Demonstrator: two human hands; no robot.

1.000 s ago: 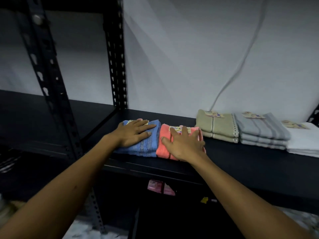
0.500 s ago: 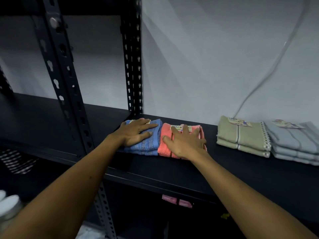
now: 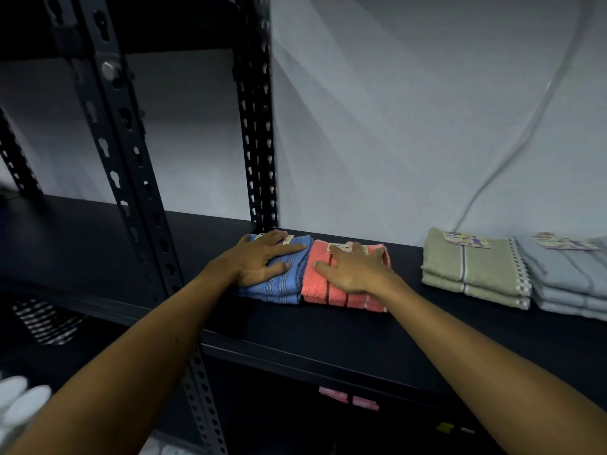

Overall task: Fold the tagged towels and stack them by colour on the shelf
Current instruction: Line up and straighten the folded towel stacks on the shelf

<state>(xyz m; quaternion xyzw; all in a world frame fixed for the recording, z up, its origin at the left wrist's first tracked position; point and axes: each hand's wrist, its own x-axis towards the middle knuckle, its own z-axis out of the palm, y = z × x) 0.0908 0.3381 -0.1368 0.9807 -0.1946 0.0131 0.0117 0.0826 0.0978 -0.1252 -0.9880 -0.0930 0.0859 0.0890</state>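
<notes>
Two folded stacks lay side by side on the shelf (image 3: pixel 328 333) just right of the rear upright post (image 3: pixel 258 126): the blue towels (image 3: pixel 285 284) nearest the post, the coral towels (image 3: pixel 328 290) touching them. The left hand (image 3: pixel 259 261) rested flat on the blue, the right hand (image 3: pixel 354 270) flat on the coral, each grip spread wide, holding nothing. Farther from the post sat the olive towels (image 3: pixel 473 270) and grey towels (image 3: pixel 571 277). The step looked like squaring stacks; next, lifting away cleanly without dragging a tag.

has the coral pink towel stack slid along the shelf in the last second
No. The folded coral pink towel stack sits against the folded blue towel stack, right of the black slotted upright, as before. Only the camera has shifted.
</notes>
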